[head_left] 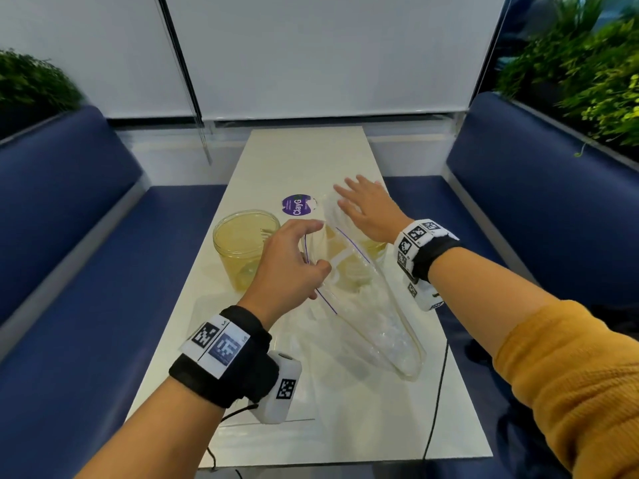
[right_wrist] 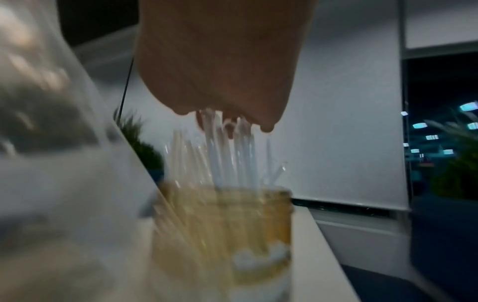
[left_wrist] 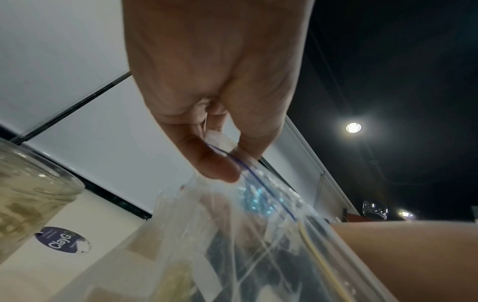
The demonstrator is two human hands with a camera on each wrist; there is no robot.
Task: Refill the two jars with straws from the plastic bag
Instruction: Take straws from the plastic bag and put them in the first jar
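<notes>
My left hand [head_left: 313, 248] pinches the zip edge of the clear plastic bag [head_left: 366, 312] and holds it up off the white table [head_left: 345, 409]; the left wrist view shows thumb and finger on the blue zip line [left_wrist: 248, 175]. An empty yellowish jar [head_left: 246, 243] stands left of that hand. My right hand [head_left: 361, 205] is open and flat, fingers spread, resting on the tops of clear straws [right_wrist: 227, 155] that stand in the second jar [right_wrist: 225, 235]. In the head view the bag and my right wrist largely hide that jar [head_left: 375, 246].
A round purple sticker [head_left: 296, 205] lies on the table behind the jars. Blue benches [head_left: 86, 271] run along both sides, with plants [head_left: 587, 81] behind them. A black cable [head_left: 437, 392] hangs off the table's right edge. A white blind [head_left: 311, 57] closes the far end.
</notes>
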